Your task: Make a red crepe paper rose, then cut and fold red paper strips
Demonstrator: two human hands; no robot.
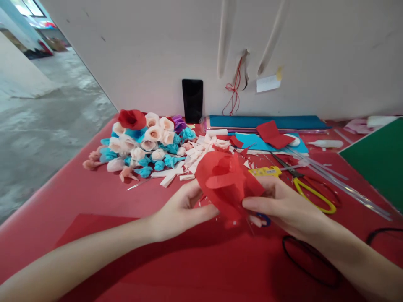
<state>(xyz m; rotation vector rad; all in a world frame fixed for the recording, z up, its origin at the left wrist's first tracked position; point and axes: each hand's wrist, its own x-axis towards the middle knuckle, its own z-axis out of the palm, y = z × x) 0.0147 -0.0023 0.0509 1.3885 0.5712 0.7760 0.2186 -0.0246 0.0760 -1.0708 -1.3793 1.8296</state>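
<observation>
A red crepe-paper flower (225, 180) with loose, curling petals is held up above the red table between both hands. My left hand (185, 209) grips its left side, with the thumb across the lower petals and the fingers hidden behind. On the other side my right hand (280, 203) pinches a petal between thumb and fingers. Part of a blue ring, perhaps a scissor handle (263, 219), shows below the right hand. Close behind the flower lie pale paper scraps (201, 153) and a yellow tool (266, 171), partly covered.
Finished paper flowers (154, 134) in white, blue, red and purple are heaped at the back left. A black phone (193, 100) leans on the wall. Yellow-and-red-handled scissors (310, 191), a glue bottle (325, 143), blue sheets (267, 122) and a green board (378, 163) lie at the right.
</observation>
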